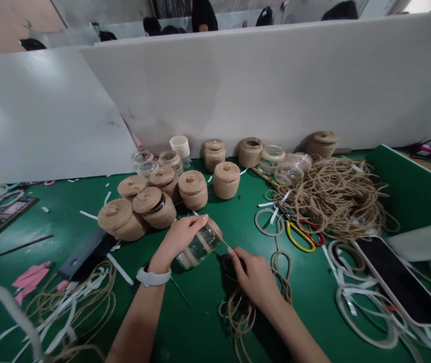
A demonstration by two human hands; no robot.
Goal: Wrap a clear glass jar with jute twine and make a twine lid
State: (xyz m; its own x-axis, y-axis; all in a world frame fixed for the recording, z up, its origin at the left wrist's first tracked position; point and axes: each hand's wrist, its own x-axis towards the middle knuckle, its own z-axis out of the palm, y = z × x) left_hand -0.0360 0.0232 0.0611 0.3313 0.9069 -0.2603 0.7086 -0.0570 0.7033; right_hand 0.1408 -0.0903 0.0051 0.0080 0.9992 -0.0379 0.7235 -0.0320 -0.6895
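Observation:
A glass jar [200, 245] lies tilted on its side at the middle of the green table, with pale bands around it and twine wrapped at its right end. My left hand [182, 233] is wrapped over the jar from the left and holds it. Just right of the jar, my right hand [251, 269] pinches a strand of twine [225, 243] that runs to the jar's wrapped end. Loose twine [240, 310] lies in loops beneath and beside my right hand.
Several twine-covered jars [193, 190] stand behind my left hand. At the right are a twine heap [332, 196], yellow and red scissors [299, 237], tape rolls and a phone [405, 282]. A white partition [238, 91] closes off the back.

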